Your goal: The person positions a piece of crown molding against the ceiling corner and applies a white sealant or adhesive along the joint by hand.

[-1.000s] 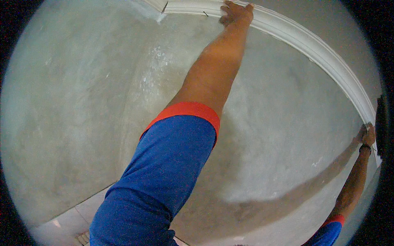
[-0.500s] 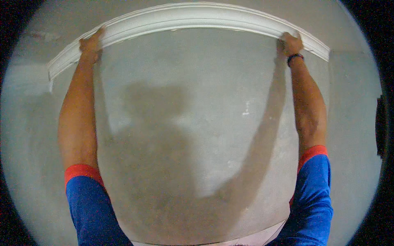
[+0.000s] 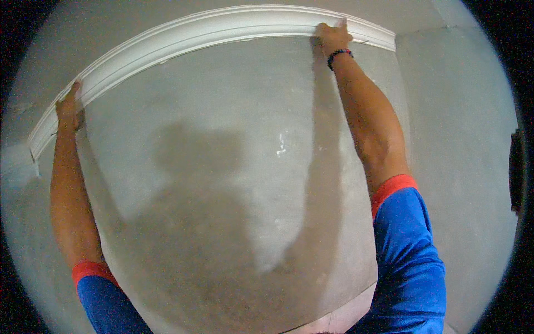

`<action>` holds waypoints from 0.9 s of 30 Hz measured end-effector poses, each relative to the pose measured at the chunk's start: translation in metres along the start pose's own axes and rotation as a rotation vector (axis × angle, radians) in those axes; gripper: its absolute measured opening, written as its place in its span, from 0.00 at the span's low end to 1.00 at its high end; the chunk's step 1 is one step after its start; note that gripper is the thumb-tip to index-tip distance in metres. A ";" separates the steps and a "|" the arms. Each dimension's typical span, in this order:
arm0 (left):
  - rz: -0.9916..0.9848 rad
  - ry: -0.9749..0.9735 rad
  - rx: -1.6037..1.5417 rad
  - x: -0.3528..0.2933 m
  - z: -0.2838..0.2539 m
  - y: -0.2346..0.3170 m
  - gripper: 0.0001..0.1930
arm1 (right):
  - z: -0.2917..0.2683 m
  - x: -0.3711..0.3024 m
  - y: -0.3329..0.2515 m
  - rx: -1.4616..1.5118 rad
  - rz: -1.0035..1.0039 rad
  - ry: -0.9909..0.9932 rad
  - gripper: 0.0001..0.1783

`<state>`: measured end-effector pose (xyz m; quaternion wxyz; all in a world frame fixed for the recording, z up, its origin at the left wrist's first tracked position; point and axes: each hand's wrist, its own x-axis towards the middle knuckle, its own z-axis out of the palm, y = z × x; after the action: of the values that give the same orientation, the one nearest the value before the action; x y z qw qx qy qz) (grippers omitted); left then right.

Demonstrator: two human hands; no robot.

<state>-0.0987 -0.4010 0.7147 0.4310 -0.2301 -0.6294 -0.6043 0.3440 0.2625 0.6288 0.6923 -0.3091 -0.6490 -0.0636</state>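
A long white crown moulding [image 3: 211,29] with grooved lines runs along the top of the wall, against the ceiling. Its left end looks lower because the wide picture bends it. Near that end, my left hand [image 3: 69,110] grips the moulding, a finger reaching up over its face. Toward the other end, my right hand [image 3: 335,38], with a dark beaded bracelet [image 3: 339,55] at the wrist, holds the lower edge, fingers partly hidden. Both arms are stretched overhead.
Behind the arms stands a grey plastered wall [image 3: 222,100] with pale specks and my shadow on it. A side wall [image 3: 456,122] meets it at the right corner. Pinkish tiles [image 3: 334,317] show at the bottom, and a dark object [image 3: 515,172] sits at the right rim.
The view has swung to the right, so the moulding and both arms appear farther left, with more of the right side wall showing. Both hands are still on the moulding.
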 end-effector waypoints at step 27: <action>0.179 0.113 -0.188 -0.078 -0.039 0.052 0.52 | 0.009 0.021 0.012 0.381 0.151 0.160 0.51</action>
<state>-0.0054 -0.4116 0.6760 0.4944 -0.2903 -0.5216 -0.6318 0.3454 0.2829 0.6440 0.7904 -0.2145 -0.5671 0.0879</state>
